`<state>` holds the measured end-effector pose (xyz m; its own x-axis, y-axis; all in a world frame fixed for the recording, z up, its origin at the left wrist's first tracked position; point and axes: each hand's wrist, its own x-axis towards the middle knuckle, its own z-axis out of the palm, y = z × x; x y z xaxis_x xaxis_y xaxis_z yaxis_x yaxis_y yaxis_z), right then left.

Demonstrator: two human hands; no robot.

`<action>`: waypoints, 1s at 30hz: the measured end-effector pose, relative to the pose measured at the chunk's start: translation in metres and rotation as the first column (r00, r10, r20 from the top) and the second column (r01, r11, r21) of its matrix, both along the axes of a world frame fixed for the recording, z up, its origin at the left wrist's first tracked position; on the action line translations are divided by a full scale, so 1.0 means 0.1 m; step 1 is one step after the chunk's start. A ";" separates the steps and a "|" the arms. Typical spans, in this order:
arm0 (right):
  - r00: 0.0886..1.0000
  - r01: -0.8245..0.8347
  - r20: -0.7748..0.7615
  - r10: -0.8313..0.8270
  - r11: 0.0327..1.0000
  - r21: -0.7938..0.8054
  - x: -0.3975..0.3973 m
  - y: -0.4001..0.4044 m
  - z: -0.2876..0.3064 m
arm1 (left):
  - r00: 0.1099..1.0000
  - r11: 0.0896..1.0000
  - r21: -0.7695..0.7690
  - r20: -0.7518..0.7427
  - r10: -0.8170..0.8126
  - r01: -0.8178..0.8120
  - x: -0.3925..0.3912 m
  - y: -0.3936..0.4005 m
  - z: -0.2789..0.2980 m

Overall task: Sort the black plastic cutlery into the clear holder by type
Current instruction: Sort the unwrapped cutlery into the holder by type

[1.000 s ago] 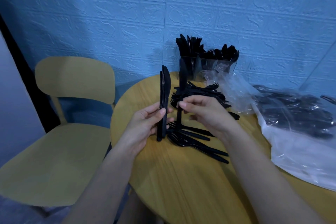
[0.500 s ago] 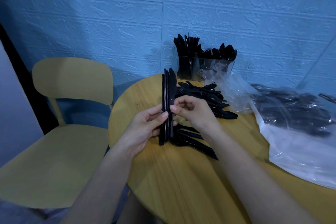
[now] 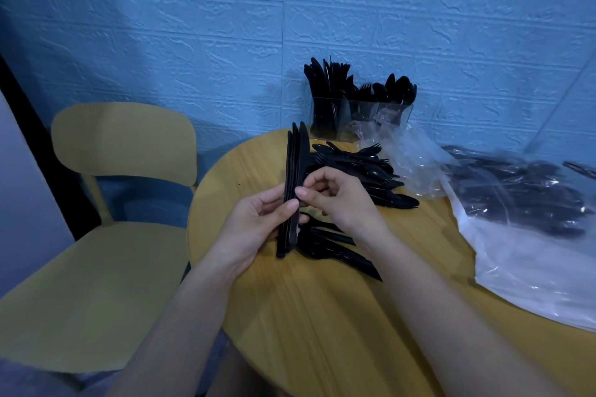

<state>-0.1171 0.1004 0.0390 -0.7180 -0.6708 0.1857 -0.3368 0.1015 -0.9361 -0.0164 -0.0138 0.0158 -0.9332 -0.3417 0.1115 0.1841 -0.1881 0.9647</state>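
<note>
Several black knives [image 3: 293, 184] stand upright at frame centre, left hand [image 3: 258, 226] gripping mid-handle, right hand [image 3: 335, 200] pinching alongside. Judged light, thin, slippery, flexible; clamp handles together. Clear holder [image 3: 361, 116] stands upper centre.

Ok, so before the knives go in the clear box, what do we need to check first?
1. Knives gathered in one upright bunch: ok, the left hand grips them.
2. Right hand steadying the bunch: ok, its fingertips pinch the side.
3. Only knives in the bunch: cannot tell, the pieces overlap edge-on.
4. Handle ends lined up: not ok, the bottoms sit at different heights.
5. Clear holder standing up on the table: ok, by the wall.
6. Room left in the knife compartment: cannot tell, it looks packed already.
</note>
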 end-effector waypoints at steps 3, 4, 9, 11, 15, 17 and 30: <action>0.966 0.116 -0.250 -0.068 0.976 0.182 -0.12 0.10 0.03 | 0.998 0.998 0.005 0.010 0.058 -0.058 -0.01 -0.02 -0.02; 0.929 0.196 -0.358 -0.094 0.945 0.261 -0.19 0.16 0.03 | 0.996 0.996 0.015 0.014 0.088 -0.088 -0.02 -0.03 -0.03; 0.824 0.318 -0.563 0.062 0.772 0.551 -0.45 0.36 -0.12 | 0.985 0.983 0.062 0.025 0.172 -0.174 -0.03 -0.07 -0.03; 0.831 0.305 -0.551 0.076 0.766 0.566 -0.45 0.35 -0.13 | 0.982 0.980 0.065 0.033 0.185 -0.187 -0.03 -0.08 -0.03; 0.859 0.227 -0.494 0.131 0.768 0.599 -0.42 0.37 -0.10 | 0.981 0.980 0.058 0.042 0.189 -0.191 -0.03 -0.08 -0.03; 0.887 0.144 -0.425 0.183 0.763 0.630 -0.40 0.43 -0.07 | 0.981 0.980 0.054 0.040 0.189 -0.191 -0.03 -0.08 -0.03; 0.873 0.176 -0.453 0.180 0.751 0.636 -0.45 0.46 -0.06 | 0.980 0.979 0.060 0.035 0.194 -0.196 -0.03 -0.09 -0.03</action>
<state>-0.1618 0.1464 0.0326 -0.6604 -0.7508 0.0147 -0.7020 0.6103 -0.3671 -0.0191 -0.0230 0.0130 -0.8504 -0.5230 0.0582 0.1959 -0.2121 0.9574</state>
